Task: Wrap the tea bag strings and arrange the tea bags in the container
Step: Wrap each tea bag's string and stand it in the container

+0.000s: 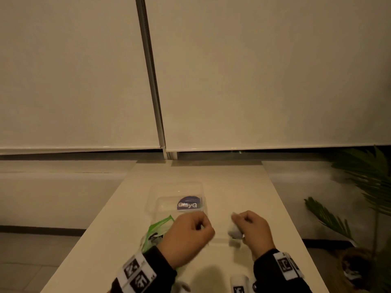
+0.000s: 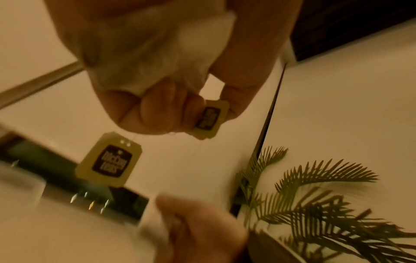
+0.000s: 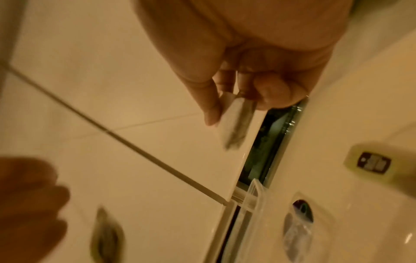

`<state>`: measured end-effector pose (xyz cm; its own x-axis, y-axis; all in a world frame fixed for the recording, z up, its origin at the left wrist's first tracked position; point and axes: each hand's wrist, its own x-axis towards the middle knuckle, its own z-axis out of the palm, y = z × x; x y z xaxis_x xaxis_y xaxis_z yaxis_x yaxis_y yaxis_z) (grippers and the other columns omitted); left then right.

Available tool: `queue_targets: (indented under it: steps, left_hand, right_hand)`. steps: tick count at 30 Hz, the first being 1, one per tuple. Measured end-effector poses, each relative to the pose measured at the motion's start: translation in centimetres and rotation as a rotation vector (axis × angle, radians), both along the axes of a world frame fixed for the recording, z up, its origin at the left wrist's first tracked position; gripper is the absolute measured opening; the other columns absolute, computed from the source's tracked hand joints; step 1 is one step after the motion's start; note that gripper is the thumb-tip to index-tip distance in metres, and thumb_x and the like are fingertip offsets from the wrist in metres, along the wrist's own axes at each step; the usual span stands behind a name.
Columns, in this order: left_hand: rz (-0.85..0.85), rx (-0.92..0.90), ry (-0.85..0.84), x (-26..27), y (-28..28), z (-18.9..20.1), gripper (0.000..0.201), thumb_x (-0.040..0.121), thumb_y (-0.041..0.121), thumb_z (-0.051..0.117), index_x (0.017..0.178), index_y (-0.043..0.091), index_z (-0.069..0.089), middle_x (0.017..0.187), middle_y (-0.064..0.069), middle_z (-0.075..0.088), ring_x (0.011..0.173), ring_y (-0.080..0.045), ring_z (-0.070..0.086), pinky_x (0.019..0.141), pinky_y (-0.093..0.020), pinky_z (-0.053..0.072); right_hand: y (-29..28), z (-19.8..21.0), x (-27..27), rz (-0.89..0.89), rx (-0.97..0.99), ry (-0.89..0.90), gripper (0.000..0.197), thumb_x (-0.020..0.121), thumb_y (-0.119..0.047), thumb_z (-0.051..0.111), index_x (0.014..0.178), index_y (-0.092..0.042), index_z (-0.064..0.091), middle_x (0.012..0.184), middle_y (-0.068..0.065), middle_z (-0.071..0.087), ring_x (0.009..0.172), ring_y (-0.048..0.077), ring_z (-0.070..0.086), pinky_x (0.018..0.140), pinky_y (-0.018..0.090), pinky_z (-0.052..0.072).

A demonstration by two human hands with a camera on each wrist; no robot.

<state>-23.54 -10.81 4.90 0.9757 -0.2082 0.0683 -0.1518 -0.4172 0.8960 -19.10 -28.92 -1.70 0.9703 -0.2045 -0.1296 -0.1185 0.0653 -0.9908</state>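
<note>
A light, soft, tear-prone tea bag (image 2: pixel 157 53) is being clamped in the curled left hand (image 2: pixel 245 58) above the surface (image 1: pixel 232 182) near the container (image 1: pixel 179 193), a stiff tag (image 2: pixel 210 119) being pinched as the likely safest hold, while another bag (image 1: pixel 233 231) is being pinched by the right hand (image 1: pixel 254 231).

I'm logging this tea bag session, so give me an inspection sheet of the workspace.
Surface: pale table.
Job's things: clear container open, beyond the hands; tea bag and yellow tag in the left hand; white tea bag in the right hand.
Clutter: green packet.
Hands: both grip tea bags, fingers curled.
Cables: nothing seen.
Surroundings: roller blinds, palm plant.
</note>
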Motion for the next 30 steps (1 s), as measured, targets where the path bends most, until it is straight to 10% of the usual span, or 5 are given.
queue_targets:
  steps: [8, 15, 17, 24, 30]
  left_hand:
    - [-0.150, -0.023, 0.412, -1.1, -1.4, -5.6, 0.018, 0.081, 0.015, 0.058, 0.066, 0.022, 0.065, 0.063, 0.003, 0.061, 0.047, -0.005, 0.048, 0.048, -0.020, 0.040]
    - [0.063, -0.313, 0.435, 2.2, -1.0, -6.6, 0.024, 0.086, 0.000, 0.055, 0.071, 0.011, 0.070, 0.055, -0.002, 0.046, 0.042, -0.010, 0.037, 0.041, -0.019, 0.030]
    - [0.067, -0.354, 0.378, 3.2, -1.0, -5.7, 0.002, 0.076, 0.008, 0.062, 0.077, 0.009, 0.061, 0.055, -0.002, 0.048, 0.044, -0.012, 0.039, 0.041, -0.021, 0.032]
    - [-0.018, -0.144, -0.051, 5.3, 0.2, -2.7, 0.028, 0.063, 0.040, 0.078, 0.060, 0.017, 0.061, 0.062, -0.006, 0.054, 0.056, -0.014, 0.045, 0.055, -0.028, 0.041]
    - [-0.096, 0.136, -0.599, 4.8, 1.0, -1.8, 0.018, 0.079, 0.044, 0.066, 0.095, 0.040, 0.072, 0.068, 0.009, 0.063, 0.065, -0.002, 0.058, 0.063, -0.016, 0.046]
  right_hand:
    - [0.1, 2.3, 0.1, 0.126, 0.596, 0.054, 0.018, 0.082, -0.026, 0.069, 0.074, -0.017, 0.055, 0.075, 0.003, 0.061, 0.075, 0.020, 0.066, 0.039, 0.020, 0.031]
    - [0.5, 3.8, -2.1, 0.518, 0.437, -0.012, 0.033, 0.067, -0.030, 0.086, 0.068, -0.010, 0.059, 0.070, 0.008, 0.059, 0.062, 0.017, 0.055, 0.053, 0.028, 0.039]
    - [0.9, 4.0, -2.6, 0.596, 0.310, 0.014, 0.027, 0.072, -0.025, 0.083, 0.067, -0.010, 0.060, 0.066, 0.007, 0.059, 0.057, 0.015, 0.053, 0.048, 0.024, 0.032]
    - [0.8, 4.6, -3.2, 0.607, -0.124, 0.019, 0.020, 0.078, -0.027, 0.072, 0.066, -0.015, 0.063, 0.072, 0.018, 0.072, 0.066, 0.025, 0.044, 0.052, 0.026, 0.027]
    - [0.3, 4.9, -2.7, 0.563, -0.102, 0.041, 0.019, 0.088, -0.019, 0.065, 0.073, -0.008, 0.064, 0.080, 0.023, 0.072, 0.063, 0.018, 0.055, 0.051, 0.024, 0.029]
